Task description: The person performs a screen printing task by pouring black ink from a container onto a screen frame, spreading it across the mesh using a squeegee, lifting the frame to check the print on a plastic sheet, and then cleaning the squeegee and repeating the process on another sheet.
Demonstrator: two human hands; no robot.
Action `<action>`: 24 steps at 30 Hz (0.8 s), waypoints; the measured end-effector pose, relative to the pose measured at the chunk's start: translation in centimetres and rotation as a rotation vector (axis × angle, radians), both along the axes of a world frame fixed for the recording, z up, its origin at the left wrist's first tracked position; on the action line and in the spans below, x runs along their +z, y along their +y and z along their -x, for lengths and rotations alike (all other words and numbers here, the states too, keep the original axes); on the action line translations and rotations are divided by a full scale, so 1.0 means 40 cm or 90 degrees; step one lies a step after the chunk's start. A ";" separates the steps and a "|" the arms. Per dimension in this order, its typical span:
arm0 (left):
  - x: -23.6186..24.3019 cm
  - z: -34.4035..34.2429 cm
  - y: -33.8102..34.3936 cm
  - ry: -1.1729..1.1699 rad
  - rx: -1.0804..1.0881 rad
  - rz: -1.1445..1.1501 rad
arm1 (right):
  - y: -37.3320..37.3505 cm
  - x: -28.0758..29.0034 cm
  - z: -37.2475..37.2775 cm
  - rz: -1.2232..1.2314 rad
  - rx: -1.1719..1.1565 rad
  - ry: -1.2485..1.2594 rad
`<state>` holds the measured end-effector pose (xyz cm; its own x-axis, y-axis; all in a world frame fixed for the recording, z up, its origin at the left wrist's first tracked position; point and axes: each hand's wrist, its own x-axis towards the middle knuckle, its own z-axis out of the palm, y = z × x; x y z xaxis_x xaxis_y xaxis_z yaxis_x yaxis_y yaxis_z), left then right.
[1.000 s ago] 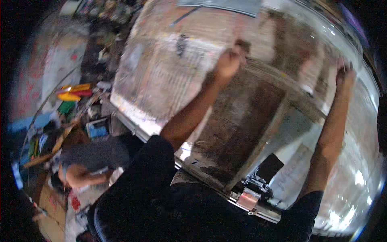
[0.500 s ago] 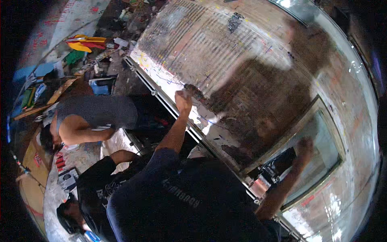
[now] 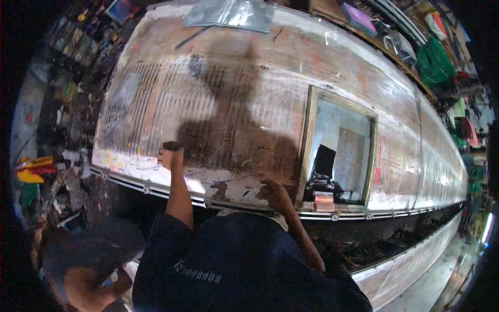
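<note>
My left hand (image 3: 170, 159) is closed around a small dark block-like thing (image 3: 173, 146) near the front of a long, stained work table (image 3: 280, 104). Its exact kind is too blurred to tell. Farther right, my right hand (image 3: 275, 194) hovers by the table's front edge with loosely bent fingers apart and nothing visible in them. Beyond that hand a wooden-framed screen (image 3: 372, 156) with a pale panel lies on the table. A black device (image 3: 325, 182) and a coppery piece (image 3: 325, 202) sit at its near left corner.
A metal rail (image 3: 249, 209) with round fittings runs along the table's front edge. A clear sheet (image 3: 228, 15) lies at the far side. Another person (image 3: 93, 249) bends at the lower left. Cluttered shelves (image 3: 395, 36) stand behind, and a second long table (image 3: 410, 255) at right.
My view has turned, so the table now runs across it. My right hand has gone from over the framed screen to the front edge. My left hand still grips the dark thing.
</note>
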<state>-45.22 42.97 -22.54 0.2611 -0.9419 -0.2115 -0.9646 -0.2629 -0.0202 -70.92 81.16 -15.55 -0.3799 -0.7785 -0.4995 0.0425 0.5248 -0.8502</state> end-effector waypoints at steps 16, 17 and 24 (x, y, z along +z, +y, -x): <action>0.445 0.095 0.003 1.203 -0.192 -0.247 | -0.188 0.052 -0.056 -0.033 -0.001 -0.422; 0.522 0.128 0.013 1.326 -0.205 -0.270 | -0.229 0.080 -0.086 0.005 0.018 -0.509; 0.902 0.165 0.125 1.605 -0.341 -0.370 | -0.499 0.417 -0.104 0.557 0.083 -0.775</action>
